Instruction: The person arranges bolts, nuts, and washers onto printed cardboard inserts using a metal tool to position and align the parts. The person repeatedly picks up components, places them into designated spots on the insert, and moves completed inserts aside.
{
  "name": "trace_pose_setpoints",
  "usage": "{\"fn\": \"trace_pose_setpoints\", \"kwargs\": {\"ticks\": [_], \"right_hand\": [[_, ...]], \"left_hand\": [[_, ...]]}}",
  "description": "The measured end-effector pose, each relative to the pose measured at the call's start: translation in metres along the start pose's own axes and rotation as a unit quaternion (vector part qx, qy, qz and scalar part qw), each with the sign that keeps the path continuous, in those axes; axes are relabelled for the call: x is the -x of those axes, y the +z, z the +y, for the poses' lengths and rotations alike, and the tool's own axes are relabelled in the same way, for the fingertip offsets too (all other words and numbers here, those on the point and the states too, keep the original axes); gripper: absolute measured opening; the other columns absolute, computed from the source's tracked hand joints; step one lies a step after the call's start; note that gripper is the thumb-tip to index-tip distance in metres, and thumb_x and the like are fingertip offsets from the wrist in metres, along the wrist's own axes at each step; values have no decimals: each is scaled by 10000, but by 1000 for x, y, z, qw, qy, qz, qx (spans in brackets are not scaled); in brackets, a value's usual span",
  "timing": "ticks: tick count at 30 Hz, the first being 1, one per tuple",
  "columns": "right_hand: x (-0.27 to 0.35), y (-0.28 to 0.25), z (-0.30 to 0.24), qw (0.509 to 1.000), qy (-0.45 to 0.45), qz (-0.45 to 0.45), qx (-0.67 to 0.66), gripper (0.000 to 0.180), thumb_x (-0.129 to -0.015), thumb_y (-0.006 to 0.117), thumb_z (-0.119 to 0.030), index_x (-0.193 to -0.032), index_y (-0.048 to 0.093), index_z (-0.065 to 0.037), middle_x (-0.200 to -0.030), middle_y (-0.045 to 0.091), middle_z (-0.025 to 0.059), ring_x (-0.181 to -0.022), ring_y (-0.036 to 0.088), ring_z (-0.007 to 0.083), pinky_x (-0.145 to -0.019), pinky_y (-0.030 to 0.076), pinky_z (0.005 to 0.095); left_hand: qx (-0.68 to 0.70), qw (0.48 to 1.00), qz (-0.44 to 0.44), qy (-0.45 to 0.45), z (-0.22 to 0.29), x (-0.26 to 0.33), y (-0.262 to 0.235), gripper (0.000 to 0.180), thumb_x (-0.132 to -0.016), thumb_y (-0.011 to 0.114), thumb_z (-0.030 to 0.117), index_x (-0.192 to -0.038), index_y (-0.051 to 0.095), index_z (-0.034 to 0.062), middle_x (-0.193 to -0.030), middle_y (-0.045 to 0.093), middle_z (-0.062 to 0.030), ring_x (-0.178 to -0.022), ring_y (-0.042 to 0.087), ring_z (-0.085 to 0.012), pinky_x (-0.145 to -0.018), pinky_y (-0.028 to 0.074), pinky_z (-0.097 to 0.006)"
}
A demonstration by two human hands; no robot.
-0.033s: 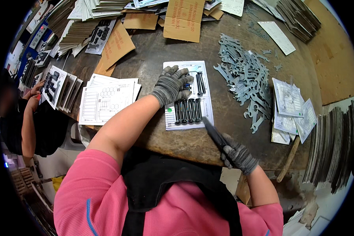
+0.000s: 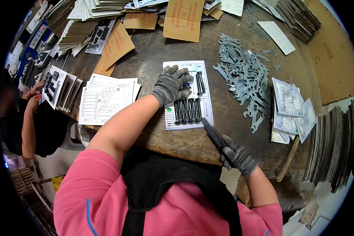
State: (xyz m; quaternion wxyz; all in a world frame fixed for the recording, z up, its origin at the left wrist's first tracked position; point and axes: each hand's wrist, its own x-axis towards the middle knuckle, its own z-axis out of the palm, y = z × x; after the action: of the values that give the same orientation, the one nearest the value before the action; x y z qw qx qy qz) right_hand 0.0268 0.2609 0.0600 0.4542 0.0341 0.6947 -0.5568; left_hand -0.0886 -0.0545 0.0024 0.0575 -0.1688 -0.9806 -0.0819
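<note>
A white hardware card (image 2: 187, 126) lies on the worktable in front of me, with a row of black bolts (image 2: 188, 111) across its lower half. Longer thin black bolts (image 2: 201, 83) and a silver wrench (image 2: 195, 68) lie on its upper right part. My gloved left hand (image 2: 172, 84) rests flat with fingers spread over the card's upper left, hiding what is beneath. In my gloved right hand (image 2: 239, 156) is a black utility knife (image 2: 214, 134), slanting up and left. Its tip is at the card's lower right corner.
A heap of silver wrenches (image 2: 244, 76) spreads at the right, beside bagged cards (image 2: 289, 104) and a wooden handle (image 2: 288, 159). Printed sheets (image 2: 106, 102) lie at the left. Brown cardboard (image 2: 183, 19) and stacked cards line the far side. Another person's hands (image 2: 35, 96) are at the far left.
</note>
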Motion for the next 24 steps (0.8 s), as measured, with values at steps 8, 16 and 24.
{"fn": "trace_pose_setpoints", "kwargs": {"ticks": [8, 16, 24], "right_hand": [[18, 27, 21, 994, 39, -98, 31, 548, -877, 498, -245, -1359, 288, -89, -697, 539, 52, -474, 494, 109, -435, 423, 231], [54, -6, 20, 978, -119, 141, -97, 511, -874, 514, -228, -1341, 326, -143, -688, 562, 74, -476, 535, 129, -416, 447, 252], [33, 2, 29, 935, -190, 218, -204, 606, -838, 569, -302, -1349, 295, -126, -700, 547, 60, -512, 545, 144, -442, 475, 267]], "left_hand": [[-7, 1000, 6, 3, 2, -1, 2, 531, -730, 570, 485, -1186, 524, 216, -1297, 433, -57, -1235, 334, -332, -1041, 203, -462], [-48, 994, -72, -61, 24, 0, -34, 507, -738, 562, 492, -1100, 568, 138, -1148, 517, -156, -1077, 473, -313, -903, 373, -419], [35, 928, -320, -188, 47, 25, -71, 536, -793, 496, 523, -850, 644, 11, -762, 642, -158, -718, 624, -287, -690, 491, -378]]}}
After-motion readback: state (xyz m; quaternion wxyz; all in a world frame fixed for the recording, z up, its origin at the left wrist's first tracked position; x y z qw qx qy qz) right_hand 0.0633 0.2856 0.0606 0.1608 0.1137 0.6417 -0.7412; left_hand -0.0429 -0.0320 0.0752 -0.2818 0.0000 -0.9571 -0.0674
